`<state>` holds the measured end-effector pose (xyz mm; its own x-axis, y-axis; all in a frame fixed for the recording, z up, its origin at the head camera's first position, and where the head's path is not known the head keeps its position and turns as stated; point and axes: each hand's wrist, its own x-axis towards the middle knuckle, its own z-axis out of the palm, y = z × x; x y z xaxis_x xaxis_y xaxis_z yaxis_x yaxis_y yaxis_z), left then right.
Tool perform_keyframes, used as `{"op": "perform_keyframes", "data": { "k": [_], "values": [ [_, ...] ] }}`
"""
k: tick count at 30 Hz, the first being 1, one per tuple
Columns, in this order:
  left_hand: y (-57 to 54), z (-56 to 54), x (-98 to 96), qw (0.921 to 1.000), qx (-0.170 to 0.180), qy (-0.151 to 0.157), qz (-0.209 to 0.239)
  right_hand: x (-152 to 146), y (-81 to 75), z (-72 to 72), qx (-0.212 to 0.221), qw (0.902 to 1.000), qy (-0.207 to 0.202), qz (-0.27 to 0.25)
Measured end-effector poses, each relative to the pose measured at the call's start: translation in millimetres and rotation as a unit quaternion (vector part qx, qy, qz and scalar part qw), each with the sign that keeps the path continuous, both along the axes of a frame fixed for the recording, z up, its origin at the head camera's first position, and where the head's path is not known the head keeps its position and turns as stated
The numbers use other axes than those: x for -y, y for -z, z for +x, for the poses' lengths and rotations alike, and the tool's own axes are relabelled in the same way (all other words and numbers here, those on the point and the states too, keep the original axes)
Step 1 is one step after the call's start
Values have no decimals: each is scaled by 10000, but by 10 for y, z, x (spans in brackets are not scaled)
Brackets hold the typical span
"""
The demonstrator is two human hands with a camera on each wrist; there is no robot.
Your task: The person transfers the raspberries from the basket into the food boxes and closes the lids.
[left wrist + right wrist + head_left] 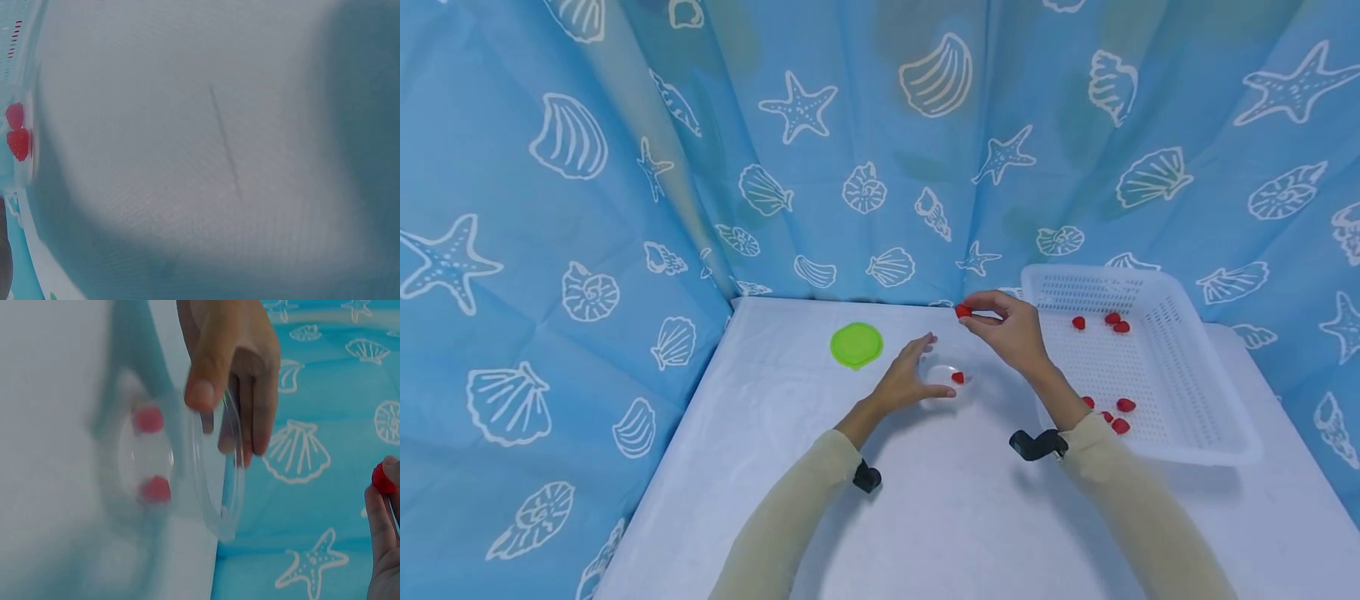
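In the head view my left hand [904,379] curves its thumb and fingers around a small clear plastic bowl [942,372]. The right wrist view shows that thumb over the bowl's rim [201,487]. Inside the bowl, red raspberries [157,489] lie low down; the left wrist view catches two red raspberries [19,145] at its left edge. Up and to the right of the bowl, my right hand [1009,329] pinches another raspberry [962,310] between thumb and fingertips, held above the table.
A white perforated basket [1213,367] stands on the right, with several raspberries [1125,405] scattered on its floor. Left of the bowl, a round green lid [857,345] lies flat on the white table [955,517]. A blue shell-patterned curtain [850,125] hangs behind.
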<state>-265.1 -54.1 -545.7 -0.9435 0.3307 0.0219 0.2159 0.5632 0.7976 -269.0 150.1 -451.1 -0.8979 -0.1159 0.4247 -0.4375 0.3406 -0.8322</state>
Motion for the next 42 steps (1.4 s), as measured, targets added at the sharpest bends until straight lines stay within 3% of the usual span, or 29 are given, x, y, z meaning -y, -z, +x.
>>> {"op": "perform_keyframes", "data": {
  "k": [4, 13, 22, 28, 35, 42],
  "values": [
    [-21, 3, 0, 10000, -8, -12, 15, 80, 42, 42, -40, 9997, -130, -212],
    [-57, 33, 4, 9999, 50, -100, -21, 230, 250, 157, 266, 9994, 73, -205],
    [-49, 26, 15, 9999, -5, 76, 85, 359, 495, 236, 581, 9977, 147, -323],
    [-35, 27, 32, 9998, -103, 117, 90, 406, 582, 271, 627, 9975, 280, -181],
    [-25, 37, 28, 9998, -80, 120, 165, 416, 639, 262, 368, 9987, 325, -125],
    [-5, 28, 23, 9996, -103, 139, 205, 405, 677, 235, 505, 9978, 407, -103]
  ]
}}
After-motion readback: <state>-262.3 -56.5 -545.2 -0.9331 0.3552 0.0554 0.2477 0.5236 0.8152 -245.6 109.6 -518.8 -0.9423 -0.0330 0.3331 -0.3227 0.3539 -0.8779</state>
